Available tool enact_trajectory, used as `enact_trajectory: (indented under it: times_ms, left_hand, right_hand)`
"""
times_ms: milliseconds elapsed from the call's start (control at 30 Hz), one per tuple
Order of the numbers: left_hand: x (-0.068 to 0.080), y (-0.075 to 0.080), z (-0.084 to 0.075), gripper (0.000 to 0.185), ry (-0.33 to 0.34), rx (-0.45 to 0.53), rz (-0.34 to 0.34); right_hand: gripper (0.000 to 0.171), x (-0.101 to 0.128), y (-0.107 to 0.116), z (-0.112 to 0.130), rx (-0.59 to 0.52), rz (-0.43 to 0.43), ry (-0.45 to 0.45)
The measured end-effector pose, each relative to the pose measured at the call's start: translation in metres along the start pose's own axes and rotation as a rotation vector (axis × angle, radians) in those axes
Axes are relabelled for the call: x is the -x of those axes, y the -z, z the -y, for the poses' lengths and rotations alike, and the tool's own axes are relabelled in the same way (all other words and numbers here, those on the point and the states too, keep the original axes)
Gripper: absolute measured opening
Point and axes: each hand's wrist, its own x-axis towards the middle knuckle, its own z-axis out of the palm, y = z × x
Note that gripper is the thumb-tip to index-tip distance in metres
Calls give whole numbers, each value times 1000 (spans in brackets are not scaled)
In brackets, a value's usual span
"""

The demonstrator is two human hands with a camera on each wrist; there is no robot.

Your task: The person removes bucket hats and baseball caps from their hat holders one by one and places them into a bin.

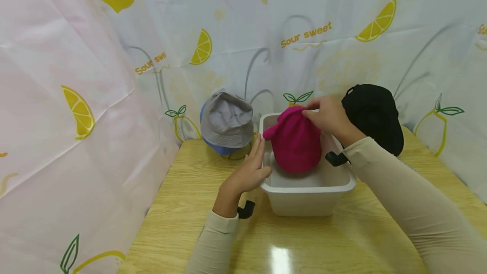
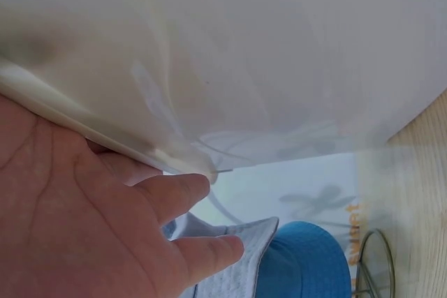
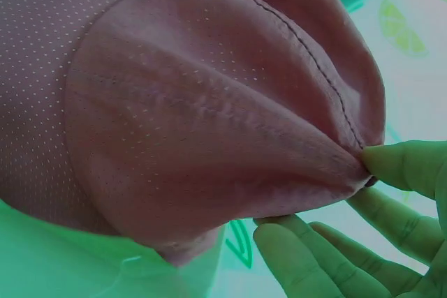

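Table [image 1: 182,223] nearest me, light wood grain, glare patch at the near edge. White plastic tub [image 1: 308,195] sits on it, centre, a bit toward my right

My left hand [image 1: 249,170] is on the tub's left wall, fingers straight and flat along the outside, thumb over the rim. Nothing grasped, just pressing against the plastic. Left wrist view confirms: palm [image 2: 77,221] against the translucent white wall [image 2: 244,54], fingers extended

Pink cap [image 1: 296,141] is inside the tub, crown up, standing above the rim, brim end poking toward the left wall. Fabric is perforated mesh with a stitched seam, seen in the right wrist view [image 3: 195,123], though the colours there are off (green cast)

My right hand [image 1: 329,117] is on the cap's top at the far side, pinching a fold of the fabric between thumb and fingertips [image 3: 405,165]. Other fingers sit curled loosely under the fold

Behind the tub, left: grey bucket hat [image 1: 227,122] over something blue [image 1: 218,147], on the table near the backdrop, just beyond my left fingertips, not touching them. Behind, right: black cap [image 1: 374,115], partly hidden by my right wrist

Furthest: white cloth backdrop [image 1: 304,33] with lemon slices and "Sour sweet" print, wrapping round the left side too
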Motion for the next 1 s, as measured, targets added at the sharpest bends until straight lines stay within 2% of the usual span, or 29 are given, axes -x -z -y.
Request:
enact_trajectory:
  times_ms: [267,500,700,800,1000]
  left_hand:
    - [2,1,-3,92,13,3,3]
    - [1,1,-3,93,13,1,6]
    - [1,1,-2,93,9,11,5]
    - [1,1,-2,93,9,6,4]
    - [2,1,-4,93,17,4,3]
  right_hand:
    - [34,-5,-7,-12,40,105,-34]
    - [35,-11,-13,-20,-42,204,-83]
    - [34,-15,-18,-23,-35,298,-114]
    - [33,-18,-22,-24,19,330,-96]
    - [32,-20,-30,-21,142,352,-2]
